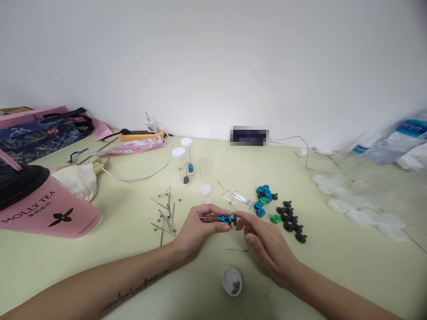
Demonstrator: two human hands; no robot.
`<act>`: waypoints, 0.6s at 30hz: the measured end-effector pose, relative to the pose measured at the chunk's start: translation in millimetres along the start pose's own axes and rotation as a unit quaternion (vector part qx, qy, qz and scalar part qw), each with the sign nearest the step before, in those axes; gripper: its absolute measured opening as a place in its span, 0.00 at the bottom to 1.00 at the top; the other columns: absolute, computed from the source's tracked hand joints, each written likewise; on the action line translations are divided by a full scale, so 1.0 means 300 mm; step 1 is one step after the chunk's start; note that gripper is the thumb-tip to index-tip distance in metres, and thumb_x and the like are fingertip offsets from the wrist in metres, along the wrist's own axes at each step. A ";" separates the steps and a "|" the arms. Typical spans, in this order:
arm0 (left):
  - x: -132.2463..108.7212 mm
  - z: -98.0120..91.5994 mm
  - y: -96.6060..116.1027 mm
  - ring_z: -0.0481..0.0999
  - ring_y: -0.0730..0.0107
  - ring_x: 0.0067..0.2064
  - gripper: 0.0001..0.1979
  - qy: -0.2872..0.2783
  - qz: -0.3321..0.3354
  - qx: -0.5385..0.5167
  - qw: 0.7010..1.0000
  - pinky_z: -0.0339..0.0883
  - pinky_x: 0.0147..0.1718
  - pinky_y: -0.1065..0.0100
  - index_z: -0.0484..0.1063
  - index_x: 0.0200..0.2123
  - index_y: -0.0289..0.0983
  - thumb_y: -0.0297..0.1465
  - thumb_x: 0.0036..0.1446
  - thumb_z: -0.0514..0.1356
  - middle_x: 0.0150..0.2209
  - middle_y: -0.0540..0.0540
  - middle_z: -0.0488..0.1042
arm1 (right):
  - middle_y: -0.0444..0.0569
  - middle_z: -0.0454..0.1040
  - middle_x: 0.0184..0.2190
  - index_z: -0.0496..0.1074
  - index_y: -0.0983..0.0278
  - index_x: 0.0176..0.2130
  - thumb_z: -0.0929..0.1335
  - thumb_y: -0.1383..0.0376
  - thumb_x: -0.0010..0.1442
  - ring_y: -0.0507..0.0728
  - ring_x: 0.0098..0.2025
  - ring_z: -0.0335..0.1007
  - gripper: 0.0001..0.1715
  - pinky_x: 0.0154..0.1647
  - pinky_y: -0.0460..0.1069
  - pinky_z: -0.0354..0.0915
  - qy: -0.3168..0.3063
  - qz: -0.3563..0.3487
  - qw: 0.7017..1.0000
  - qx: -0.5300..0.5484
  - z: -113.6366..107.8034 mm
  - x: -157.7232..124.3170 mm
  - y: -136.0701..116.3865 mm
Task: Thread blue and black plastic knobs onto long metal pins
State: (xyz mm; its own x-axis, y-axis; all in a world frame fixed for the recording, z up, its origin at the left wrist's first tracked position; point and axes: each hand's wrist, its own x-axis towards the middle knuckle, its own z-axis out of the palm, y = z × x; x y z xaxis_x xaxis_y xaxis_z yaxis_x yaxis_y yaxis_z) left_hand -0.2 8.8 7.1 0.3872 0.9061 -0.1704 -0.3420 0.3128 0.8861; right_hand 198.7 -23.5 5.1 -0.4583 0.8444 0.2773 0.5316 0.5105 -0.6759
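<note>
With twelve o'clock toward the wall, a blue piece is held at the centre of the work, above the table. It is pinched between the thumb and fingers of the left hand. A thin metal wire is pointed from it toward nine o'clock, and a black cap is seen at its three o'clock end. The right hand is placed at four o'clock; its fingers are bent, with the index fingertip brought to the black cap and the thumb kept apart. Whether the cap is gripped by these fingers cannot be told.

From the blue piece, an L-shaped key is laid between five and six o'clock, and a white bowl is set at six, with small metal bits gathered in it. Blue knobs are clustered at two o'clock, and loose black caps are grouped at three. Bent wires are heaped at one o'clock; metal rods are scattered at nine, with a pink cup stood farther out. Two capped tubes are stood at about eleven, and another clear tube is placed just beside them.
</note>
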 end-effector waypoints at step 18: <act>-0.002 0.002 0.001 0.77 0.68 0.37 0.10 0.001 0.003 0.024 1.000 0.70 0.39 0.67 0.76 0.32 0.35 0.27 0.44 0.70 0.33 0.46 0.79 | 0.47 0.70 0.39 0.51 0.56 0.61 0.52 0.57 0.69 0.54 0.34 0.67 0.23 0.38 0.50 0.62 0.003 0.003 1.000 0.009 0.002 0.001 0.004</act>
State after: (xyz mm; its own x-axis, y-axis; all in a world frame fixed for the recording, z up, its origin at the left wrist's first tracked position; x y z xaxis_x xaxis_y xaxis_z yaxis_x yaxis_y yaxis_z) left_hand -0.1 8.1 7.6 0.3838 0.9084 -0.1656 -0.3021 0.2931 0.9071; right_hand 198.9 -22.7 3.9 -0.4502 0.8488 0.2772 0.5214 0.5019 -0.6901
